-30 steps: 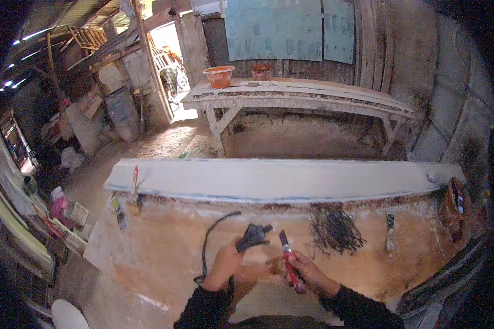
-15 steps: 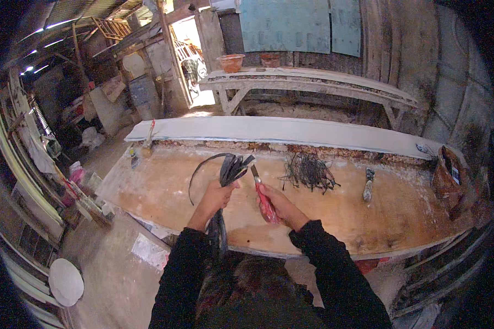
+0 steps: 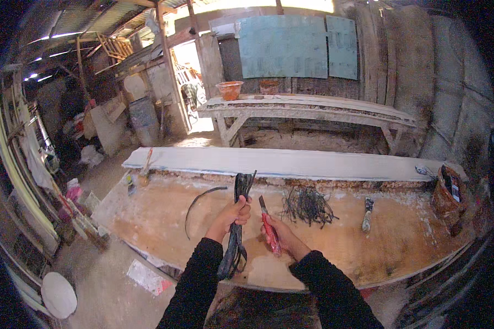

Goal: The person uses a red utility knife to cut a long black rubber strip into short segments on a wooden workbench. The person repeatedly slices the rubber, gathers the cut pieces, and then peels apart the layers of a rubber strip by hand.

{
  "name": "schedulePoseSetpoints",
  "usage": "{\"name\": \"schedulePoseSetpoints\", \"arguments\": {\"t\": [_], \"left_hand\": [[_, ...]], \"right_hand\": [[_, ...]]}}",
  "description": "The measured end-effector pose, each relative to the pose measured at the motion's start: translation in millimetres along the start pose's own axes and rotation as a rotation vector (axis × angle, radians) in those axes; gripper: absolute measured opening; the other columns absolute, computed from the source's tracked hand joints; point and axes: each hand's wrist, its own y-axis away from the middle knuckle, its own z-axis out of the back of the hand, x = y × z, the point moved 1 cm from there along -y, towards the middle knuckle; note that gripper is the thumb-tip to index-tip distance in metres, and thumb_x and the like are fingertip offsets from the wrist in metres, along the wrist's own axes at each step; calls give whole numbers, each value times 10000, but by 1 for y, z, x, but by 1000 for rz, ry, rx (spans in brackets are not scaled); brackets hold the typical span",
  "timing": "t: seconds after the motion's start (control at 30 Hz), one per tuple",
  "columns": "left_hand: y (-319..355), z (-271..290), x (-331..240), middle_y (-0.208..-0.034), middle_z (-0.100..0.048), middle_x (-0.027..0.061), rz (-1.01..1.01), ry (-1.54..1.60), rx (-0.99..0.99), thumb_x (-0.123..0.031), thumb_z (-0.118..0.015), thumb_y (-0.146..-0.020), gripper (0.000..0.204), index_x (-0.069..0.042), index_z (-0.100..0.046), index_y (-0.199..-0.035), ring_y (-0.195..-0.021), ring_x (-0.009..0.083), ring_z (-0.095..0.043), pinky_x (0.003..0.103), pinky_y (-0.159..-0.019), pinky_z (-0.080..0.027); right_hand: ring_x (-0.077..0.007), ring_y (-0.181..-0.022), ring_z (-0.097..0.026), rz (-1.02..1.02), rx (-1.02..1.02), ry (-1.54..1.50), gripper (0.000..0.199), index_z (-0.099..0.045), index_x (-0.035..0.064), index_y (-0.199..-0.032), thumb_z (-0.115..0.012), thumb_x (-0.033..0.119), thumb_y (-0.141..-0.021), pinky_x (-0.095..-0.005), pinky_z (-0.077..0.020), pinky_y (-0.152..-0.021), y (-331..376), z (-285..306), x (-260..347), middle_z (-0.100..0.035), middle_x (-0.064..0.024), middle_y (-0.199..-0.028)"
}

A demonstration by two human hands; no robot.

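My left hand is closed around a bundle of long black strips. The bundle stands up above my fist, and its looped lower end hangs past the wrist. In my right hand is a knife with a red handle, its narrow blade pointing up and away from me. The blade is apart from the bundle. On the wooden tabletop a single curved black strip lies left of my left hand. A tangled pile of short black strips sits right of the knife.
A long white board runs along the table's far edge. At right lie a putty knife and a rust-brown container. A brush rests at far left. Behind stands a bench with two orange bowls.
The fanned-out upper end of the bundle is now drawn together and upright. The curved strip now shows apart from it on the table. My view has tilted upward.
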Motion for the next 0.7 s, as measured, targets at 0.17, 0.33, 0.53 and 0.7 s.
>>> {"name": "schedulePoseSetpoints", "arguments": {"t": [0.17,0.33,0.53,0.7], "left_hand": [[-22,35,16,-483,-213,-83,126,154,35,-633,-401,-708,551,-110,-428,-879,-367,21,-205,165,-324,-190],[-32,58,32,-493,-225,-77,229,181,8,-660,-401,-690,588,-106,-430,-885,-387,27,-225,169,-338,-203],[-26,44,30,-525,-272,-67,287,13,-54,-645,-428,-712,567,-102,-447,-875,-420,36,-249,179,-363,-223],[-36,54,19,-542,-370,-43,119,-159,-129,-610,-452,-749,519,-96,-469,-817,-431,51,-333,195,-375,-270]], "right_hand": [[-133,-402,-489,55,-93,-36,272,-441,88,-979,-430,341,-879,-241,-403,-348,11,-5,17,-534,-49,-639],[-88,-402,-463,60,-271,120,299,-468,99,-964,-451,381,-865,-207,-372,-337,16,-1,15,-523,4,-614],[-98,-429,-484,6,-324,295,318,-437,88,-940,-458,395,-859,-207,-374,-360,20,-34,29,-500,-12,-641],[-71,-473,-454,89,-385,858,303,-480,64,-877,-481,366,-859,-210,-352,-394,22,-65,77,-492,2,-612]]}}
